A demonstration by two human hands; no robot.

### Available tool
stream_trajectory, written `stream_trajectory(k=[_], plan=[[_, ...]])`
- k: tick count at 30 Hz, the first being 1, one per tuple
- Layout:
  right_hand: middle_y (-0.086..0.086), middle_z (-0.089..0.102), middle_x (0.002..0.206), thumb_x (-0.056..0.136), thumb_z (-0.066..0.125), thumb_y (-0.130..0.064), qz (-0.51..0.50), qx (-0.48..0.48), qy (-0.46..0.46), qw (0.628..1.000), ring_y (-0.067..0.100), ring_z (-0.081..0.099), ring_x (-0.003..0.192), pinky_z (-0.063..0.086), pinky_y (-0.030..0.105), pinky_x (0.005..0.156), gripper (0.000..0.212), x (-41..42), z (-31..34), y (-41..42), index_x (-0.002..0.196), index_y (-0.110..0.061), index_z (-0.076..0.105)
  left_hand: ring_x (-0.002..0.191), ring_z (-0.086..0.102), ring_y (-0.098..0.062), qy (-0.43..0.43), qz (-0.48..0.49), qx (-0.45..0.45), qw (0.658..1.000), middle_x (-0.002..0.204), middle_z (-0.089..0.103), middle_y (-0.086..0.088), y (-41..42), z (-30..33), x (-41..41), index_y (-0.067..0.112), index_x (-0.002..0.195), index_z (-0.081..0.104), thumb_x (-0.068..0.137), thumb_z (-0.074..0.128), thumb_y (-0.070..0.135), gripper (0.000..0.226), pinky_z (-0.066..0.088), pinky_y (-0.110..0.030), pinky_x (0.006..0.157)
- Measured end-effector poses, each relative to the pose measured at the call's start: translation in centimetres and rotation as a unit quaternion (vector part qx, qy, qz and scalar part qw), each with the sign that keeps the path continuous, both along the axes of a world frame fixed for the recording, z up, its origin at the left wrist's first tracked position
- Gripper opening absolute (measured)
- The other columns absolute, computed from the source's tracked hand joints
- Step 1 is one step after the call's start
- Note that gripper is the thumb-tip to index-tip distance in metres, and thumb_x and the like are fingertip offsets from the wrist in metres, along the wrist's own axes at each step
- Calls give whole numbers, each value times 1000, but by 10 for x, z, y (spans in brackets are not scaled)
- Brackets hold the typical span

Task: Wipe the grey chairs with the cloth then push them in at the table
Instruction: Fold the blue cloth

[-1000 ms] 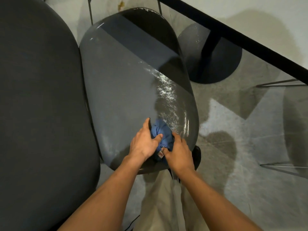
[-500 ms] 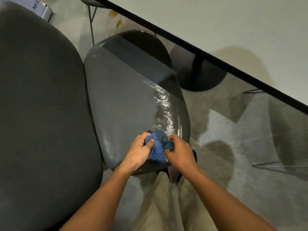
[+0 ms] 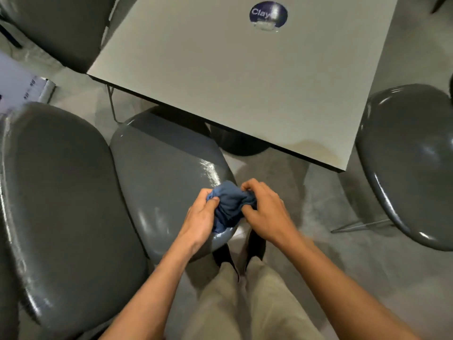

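A bunched blue cloth (image 3: 229,204) hangs just above the near right edge of a grey chair's seat (image 3: 161,177). My left hand (image 3: 199,219) grips its left side with curled fingers. My right hand (image 3: 266,212) pinches its right side. The seat shines with wet streaks near the cloth. The chair's tall grey backrest (image 3: 63,212) fills the left of the view. The seat's far end lies under the edge of the pale square table (image 3: 232,77).
A second grey chair (image 3: 411,163) stands at the right of the table, a third (image 3: 66,28) at the far left corner. A round dark sticker (image 3: 268,13) sits on the tabletop. The table's dark round base (image 3: 235,143) rests on the grey floor. My legs are below.
The view has lifted, so the tabletop and the other chairs now show. Both hands have raised the cloth off the seat's surface and bunched it between them.
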State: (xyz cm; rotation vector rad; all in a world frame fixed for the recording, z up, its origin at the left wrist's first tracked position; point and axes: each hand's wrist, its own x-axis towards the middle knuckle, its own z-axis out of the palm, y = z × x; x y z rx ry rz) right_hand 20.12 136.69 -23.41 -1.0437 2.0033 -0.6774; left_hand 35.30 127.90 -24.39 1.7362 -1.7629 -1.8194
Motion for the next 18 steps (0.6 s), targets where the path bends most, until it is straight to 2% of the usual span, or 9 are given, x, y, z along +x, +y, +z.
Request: stream_trajectory(k=[3, 5, 7, 9, 13, 15, 18], plan=[[-8, 63, 97, 82, 56, -12, -50, -33, -31, 998, 16, 60, 86, 51, 35, 73, 30, -18, 43, 6, 101, -36, 53, 78, 59, -5, 31, -16, -34, 999, 87, 65, -3, 3, 36, -19, 17, 97, 55, 103, 47, 34, 19, 45, -23, 73], [-9, 64, 92, 85, 54, -11, -76, -49, -47, 995, 13, 61, 82, 54, 36, 71, 27, -29, 67, 12, 100, -33, 56, 72, 57, 3, 41, -27, -63, 997, 85, 64, 7, 4, 59, -31, 26, 95, 58, 107, 45, 26, 18, 45, -21, 67], [-7, 64, 91, 88, 52, -9, -92, -63, -65, 992, 12, 60, 79, 52, 32, 67, 25, -39, 89, 16, 103, -28, 57, 82, 62, -4, 58, -37, -86, 994, 89, 67, 10, 5, 80, -44, 36, 94, 60, 107, 45, 27, 22, 49, -31, 75], [-3, 63, 95, 91, 48, -7, -108, -71, -96, 987, 8, 58, 79, 48, 24, 64, 25, -47, 109, 18, 107, -24, 58, 95, 66, -13, 74, -47, -92, 992, 99, 70, 5, 6, 101, -56, 37, 101, 61, 107, 45, 26, 21, 53, -37, 83], [-1, 65, 102, 91, 42, -2, -140, -92, -111, 980, 10, 61, 91, 52, 27, 74, 33, -62, 139, 19, 111, -20, 61, 103, 68, -17, 108, -40, -96, 989, 104, 72, 2, 8, 135, -81, 33, 100, 64, 107, 46, 22, 22, 52, -39, 90], [-3, 65, 94, 89, 41, 0, -151, -103, -133, 974, 8, 60, 80, 47, 23, 66, 36, -70, 155, 18, 112, -17, 62, 96, 68, -15, 133, -26, -94, 986, 99, 73, 3, 9, 150, -93, 27, 97, 65, 108, 47, 23, 22, 54, -37, 86], [-10, 57, 81, 89, 45, 0, -147, -109, -166, 969, -6, 51, 57, 39, 14, 53, 37, -80, 179, 21, 119, -17, 60, 93, 69, -10, 174, -28, -95, 980, 99, 74, 4, 11, 173, -102, 20, 105, 67, 108, 49, 34, 22, 52, -24, 81]])
